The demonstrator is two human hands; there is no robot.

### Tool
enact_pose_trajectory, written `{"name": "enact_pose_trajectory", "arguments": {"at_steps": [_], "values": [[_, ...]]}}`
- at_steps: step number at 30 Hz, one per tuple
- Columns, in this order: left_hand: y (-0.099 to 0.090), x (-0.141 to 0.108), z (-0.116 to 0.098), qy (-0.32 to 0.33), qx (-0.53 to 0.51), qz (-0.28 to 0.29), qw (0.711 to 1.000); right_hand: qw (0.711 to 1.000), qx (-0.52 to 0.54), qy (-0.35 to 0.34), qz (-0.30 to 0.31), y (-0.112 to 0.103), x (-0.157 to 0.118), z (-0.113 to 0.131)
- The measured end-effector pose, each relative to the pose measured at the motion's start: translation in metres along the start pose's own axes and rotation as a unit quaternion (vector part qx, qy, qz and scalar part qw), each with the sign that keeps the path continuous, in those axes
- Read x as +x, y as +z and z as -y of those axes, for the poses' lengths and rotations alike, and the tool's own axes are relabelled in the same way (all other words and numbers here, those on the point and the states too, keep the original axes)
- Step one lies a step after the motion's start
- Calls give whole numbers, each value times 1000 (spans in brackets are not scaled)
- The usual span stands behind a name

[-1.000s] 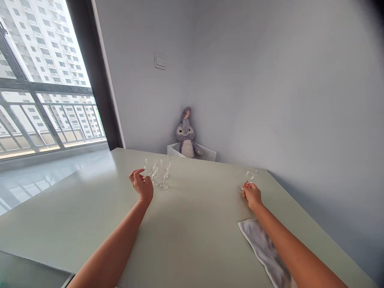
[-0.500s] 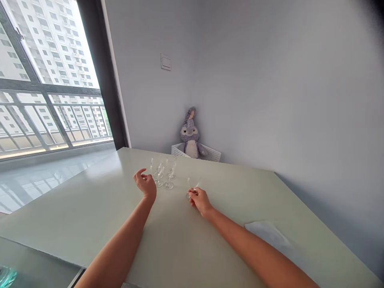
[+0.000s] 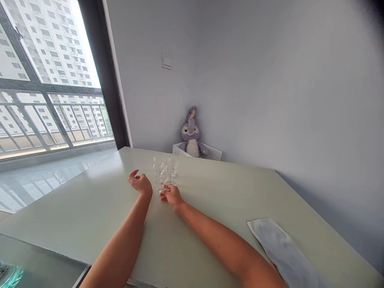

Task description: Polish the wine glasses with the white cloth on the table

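My right hand (image 3: 172, 196) is closed around the low stem of a clear stemmed glass (image 3: 162, 174), which stands upright at the front of a small group. Close behind it are several more clear glasses (image 3: 173, 161) of the same kind, partly overlapping, so their edges are hard to tell apart. To the left of the group, my left hand (image 3: 140, 184) hovers above the table with fingers loosely bent and apart, holding nothing.
The glasses stand on a pale green table (image 3: 216, 228). A grey-white cloth (image 3: 283, 246) lies at the right, partly behind my forearm. Beyond the far edge sits a plush rabbit (image 3: 191, 134) in a white perforated basket (image 3: 213, 153). Greenish glass (image 3: 12, 276) shows at lower left.
My right hand has carried its glass leftward, from apart on the right to the front of the group. My left hand has drawn slightly left. More of the cloth shows.
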State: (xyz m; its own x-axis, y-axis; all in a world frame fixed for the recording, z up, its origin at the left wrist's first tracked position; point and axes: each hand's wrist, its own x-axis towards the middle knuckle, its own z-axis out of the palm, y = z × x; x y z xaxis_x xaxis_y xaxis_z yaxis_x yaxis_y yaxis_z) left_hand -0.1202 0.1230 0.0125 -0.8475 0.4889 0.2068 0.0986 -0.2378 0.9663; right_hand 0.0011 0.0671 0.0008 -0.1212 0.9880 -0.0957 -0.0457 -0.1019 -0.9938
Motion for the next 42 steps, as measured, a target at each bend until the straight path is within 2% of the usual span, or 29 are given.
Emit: {"name": "enact_pose_trajectory", "arguments": {"at_steps": [2,4,6,8,12,16,19,21,23,26,28,29,31,34,38,42], "values": [[0,1,-2,-12,-17,31,999,1000,-8,-1,4,-12,-14,3],[0,2,-4,-22,-43,85,995,1000,-21,-19,11,-34,-34,8],[3,5,-4,-36,-69,156,985,996,-62,-57,30,-67,-56,15],[8,7,-3,-60,-86,225,969,992,-101,-78,4,-108,-77,24],[18,8,4,-134,-97,342,925,980,-131,-68,-135,-204,-119,40],[18,4,6,-182,-99,405,891,938,-161,-50,-302,-291,-167,36],[15,-1,4,-211,-104,416,878,893,-224,-26,-389,-334,-206,13],[14,-3,3,-223,-114,415,874,867,-294,-12,-402,-346,-228,-6],[13,-4,4,-224,-129,414,873,845,-385,-28,-370,-346,-245,-24],[14,-2,9,-218,-151,408,874,806,-544,-104,-209,-333,-256,-37],[16,0,13,-220,-167,388,879,767,-622,-122,-100,-323,-253,-38],[18,2,15,-221,-175,366,887,752,-645,-119,-68,-318,-248,-38],[21,6,17,-219,-185,301,910,737,-665,-112,-38,-308,-235,-35],[23,10,20,-210,-179,217,936,727,-672,-138,-29,-281,-207,-30],[23,12,19,-204,-165,177,949,725,-650,-228,11,-219,-162,-21],[22,12,15,-206,-148,166,953,724,-609,-316,63,-160,-108,-12]]}}
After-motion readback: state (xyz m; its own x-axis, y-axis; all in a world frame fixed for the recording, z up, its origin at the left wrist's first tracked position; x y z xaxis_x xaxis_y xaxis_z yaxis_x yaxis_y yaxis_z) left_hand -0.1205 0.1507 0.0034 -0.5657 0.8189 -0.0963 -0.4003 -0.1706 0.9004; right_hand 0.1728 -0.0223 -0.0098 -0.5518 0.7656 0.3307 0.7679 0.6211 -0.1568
